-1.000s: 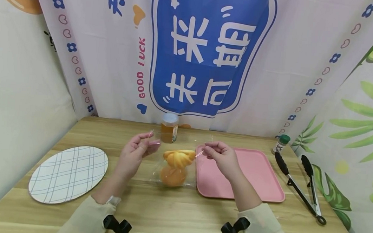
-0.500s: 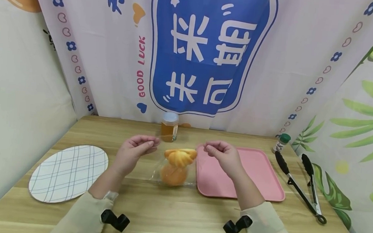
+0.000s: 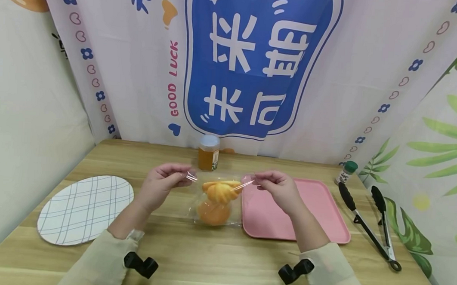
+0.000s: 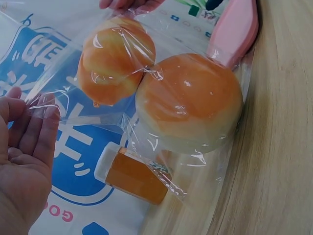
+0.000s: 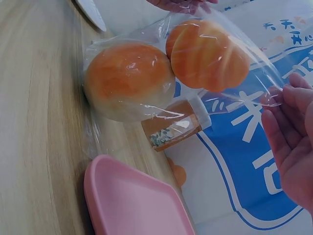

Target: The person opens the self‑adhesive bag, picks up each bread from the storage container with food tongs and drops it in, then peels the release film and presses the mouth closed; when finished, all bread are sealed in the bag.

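Note:
A clear plastic bag (image 3: 198, 210) stands at the middle of the table with two breads inside. The lower one is a smooth round bun (image 4: 188, 100); above it sits a ridged, crescent-like bread roll (image 5: 210, 56). My left hand (image 3: 163, 184) pinches the bag's upper left corner between thumb and fingers. At the opposite upper corner, my right hand (image 3: 280, 191) pinches the film in the same way. Between the hands the bag's top edge is stretched out sideways. Both wrist views show the breads through the shiny film.
A pink tray (image 3: 271, 222) lies just right of the bag, partly behind the right forearm. Behind the bag stands a honey-coloured jar (image 3: 208, 154). A checked oval board (image 3: 85, 210) is at the left; black-handled tongs (image 3: 371, 231) and a green-capped shaker (image 3: 346, 172) are at the right.
The left fingers, spread apart at the bag's corner a second ago, have closed together on the film. The bag's top edge is now pulled straighter between both hands.

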Demonstrator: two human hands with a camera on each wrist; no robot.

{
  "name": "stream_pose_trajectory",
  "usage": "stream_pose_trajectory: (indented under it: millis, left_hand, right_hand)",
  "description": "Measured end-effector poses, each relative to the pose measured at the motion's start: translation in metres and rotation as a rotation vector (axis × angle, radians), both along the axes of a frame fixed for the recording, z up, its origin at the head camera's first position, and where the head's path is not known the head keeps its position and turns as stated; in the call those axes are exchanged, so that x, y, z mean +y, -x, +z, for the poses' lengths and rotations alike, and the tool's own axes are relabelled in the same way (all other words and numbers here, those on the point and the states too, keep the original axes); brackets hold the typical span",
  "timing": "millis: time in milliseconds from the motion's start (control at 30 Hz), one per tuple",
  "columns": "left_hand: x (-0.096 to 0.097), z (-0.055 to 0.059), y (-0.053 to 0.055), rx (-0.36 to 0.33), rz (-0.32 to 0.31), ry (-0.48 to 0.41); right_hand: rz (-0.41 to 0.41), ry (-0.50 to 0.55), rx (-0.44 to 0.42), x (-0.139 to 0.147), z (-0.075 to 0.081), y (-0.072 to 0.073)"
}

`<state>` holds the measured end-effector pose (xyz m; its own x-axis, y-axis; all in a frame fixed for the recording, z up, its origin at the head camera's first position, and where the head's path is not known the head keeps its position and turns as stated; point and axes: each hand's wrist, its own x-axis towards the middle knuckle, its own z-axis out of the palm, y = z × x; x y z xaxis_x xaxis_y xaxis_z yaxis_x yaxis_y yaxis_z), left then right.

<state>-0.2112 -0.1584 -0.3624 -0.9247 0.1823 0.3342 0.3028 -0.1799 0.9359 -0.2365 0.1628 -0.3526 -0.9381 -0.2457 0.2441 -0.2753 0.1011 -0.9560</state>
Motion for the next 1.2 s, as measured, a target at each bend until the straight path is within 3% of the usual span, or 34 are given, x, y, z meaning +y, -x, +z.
stream_pose_trajectory:
  millis: [367,767,1000,1200]
  left_hand:
    - [0.001,0.009,-0.007,-0.056,0.046,0.081]
    - [0.005,0.009,-0.008,-0.067,0.116,0.207]
    - [0.006,0.009,-0.008,-0.041,0.114,0.2]
    - [0.008,0.008,-0.01,-0.018,0.139,0.21]
  right_hand:
    - [0.029,-0.108,0.006,0.006,0.005,0.001]
    - [0.156,-0.219,0.025,0.015,0.02,-0.005]
    - [0.045,-0.233,-0.062,0.01,0.019,-0.005]
    - [-0.031,-0.21,-0.019,0.004,0.014,-0.007]
